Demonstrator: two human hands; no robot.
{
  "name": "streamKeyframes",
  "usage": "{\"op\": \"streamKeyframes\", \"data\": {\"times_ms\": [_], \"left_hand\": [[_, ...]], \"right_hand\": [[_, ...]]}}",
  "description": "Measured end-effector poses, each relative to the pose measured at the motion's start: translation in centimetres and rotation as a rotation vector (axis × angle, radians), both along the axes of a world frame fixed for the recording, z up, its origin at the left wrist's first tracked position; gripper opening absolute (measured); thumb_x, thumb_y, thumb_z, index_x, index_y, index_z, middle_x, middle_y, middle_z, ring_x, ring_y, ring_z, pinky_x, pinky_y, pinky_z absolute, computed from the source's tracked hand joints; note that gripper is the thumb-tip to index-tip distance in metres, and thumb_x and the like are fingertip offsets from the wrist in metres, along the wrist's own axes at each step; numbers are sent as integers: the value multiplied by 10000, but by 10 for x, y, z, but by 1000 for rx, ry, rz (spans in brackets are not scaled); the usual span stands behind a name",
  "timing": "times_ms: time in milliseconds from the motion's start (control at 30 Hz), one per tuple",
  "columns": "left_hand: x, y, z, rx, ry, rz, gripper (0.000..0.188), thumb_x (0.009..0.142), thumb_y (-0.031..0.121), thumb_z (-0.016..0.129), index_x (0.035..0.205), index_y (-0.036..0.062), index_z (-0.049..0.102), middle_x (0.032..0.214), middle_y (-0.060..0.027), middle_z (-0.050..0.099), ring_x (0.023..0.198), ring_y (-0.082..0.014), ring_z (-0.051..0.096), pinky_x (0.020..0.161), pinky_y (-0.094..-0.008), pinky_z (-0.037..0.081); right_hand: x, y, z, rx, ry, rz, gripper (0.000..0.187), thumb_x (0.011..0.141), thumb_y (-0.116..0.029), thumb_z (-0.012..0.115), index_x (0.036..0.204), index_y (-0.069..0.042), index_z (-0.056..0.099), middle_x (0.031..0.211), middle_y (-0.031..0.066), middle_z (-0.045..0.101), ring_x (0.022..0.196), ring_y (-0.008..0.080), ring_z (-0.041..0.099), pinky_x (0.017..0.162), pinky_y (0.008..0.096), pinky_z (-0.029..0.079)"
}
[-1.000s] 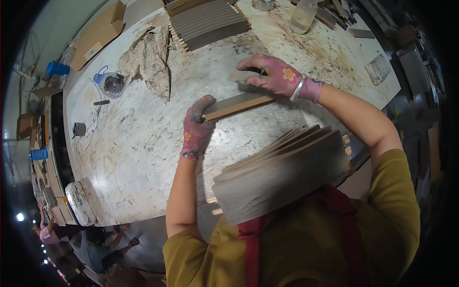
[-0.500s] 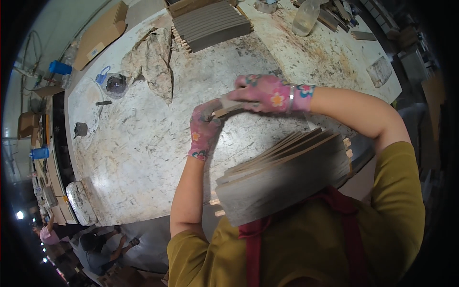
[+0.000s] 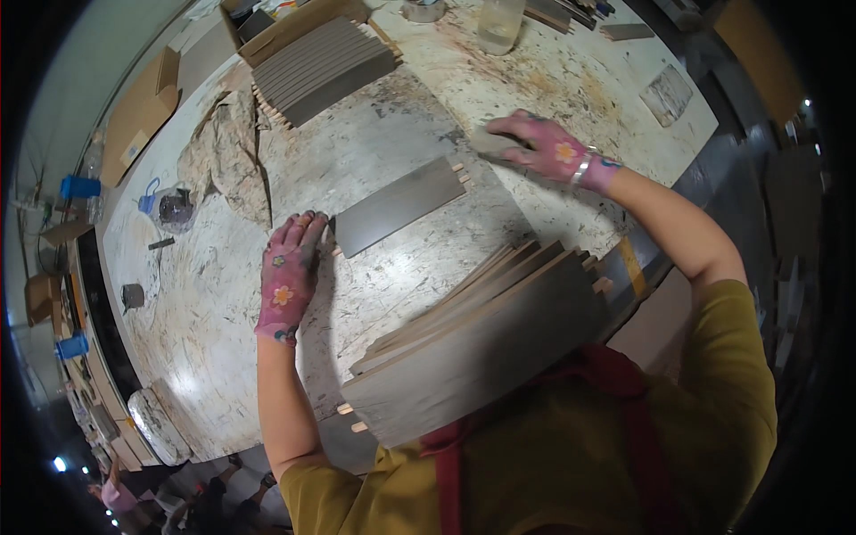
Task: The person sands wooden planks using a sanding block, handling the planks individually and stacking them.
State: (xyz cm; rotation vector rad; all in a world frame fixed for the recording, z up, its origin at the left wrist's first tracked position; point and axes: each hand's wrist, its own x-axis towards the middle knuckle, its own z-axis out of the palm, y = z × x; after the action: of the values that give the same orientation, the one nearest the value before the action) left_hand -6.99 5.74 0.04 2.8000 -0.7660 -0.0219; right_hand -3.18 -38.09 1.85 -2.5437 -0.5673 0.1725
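A flat grey board with pale wooden pegs at its ends lies slantwise on the worktable. My left hand, in a pink flowered glove, is at the board's left end with its fingers stretched out; whether they touch it is hard to see. To the right of the board, my gloved right hand holds a small light-grey pad, slightly blurred, over the table. Close to my body, a fanned pile of similar pegged boards stands on edge against my apron.
At the back, a neat stack of grey boards sits beside an open cardboard box. A crumpled cloth, a plastic jug and a whitish block also lie on the table. Other people are beyond the lower left.
The board, tilted between my two hands before, now lies flat on the table. My hands have moved apart, the right one going right with the pad. The whole view has shifted.
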Motion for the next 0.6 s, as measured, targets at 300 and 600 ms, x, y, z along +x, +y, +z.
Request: {"op": "streamKeyframes", "data": {"times_ms": [300, 600], "left_hand": [[13, -93, -35, -53, -99, -100, 642, 845, 343, 670, 1405, 101, 469, 1440, -164, 441, 1329, -376, 392, 1108, -486, 303], [-2, -141, -39, -261, -164, -203, 641, 809, 388, 694, 1349, 93, 515, 1433, -177, 427, 1360, -393, 352, 1108, -524, 281]], "right_hand": [[-8, 57, -28, -129, 114, -6, 458, 899, -278, 622, 1322, -149, 505, 1248, 207, 535, 973, 364, 629, 861, 437, 520], [-8, 45, 37, -223, 111, 282, 435, 900, -306, 600, 1314, -206, 509, 1252, 171, 534, 896, 373, 655, 827, 452, 532]]}}
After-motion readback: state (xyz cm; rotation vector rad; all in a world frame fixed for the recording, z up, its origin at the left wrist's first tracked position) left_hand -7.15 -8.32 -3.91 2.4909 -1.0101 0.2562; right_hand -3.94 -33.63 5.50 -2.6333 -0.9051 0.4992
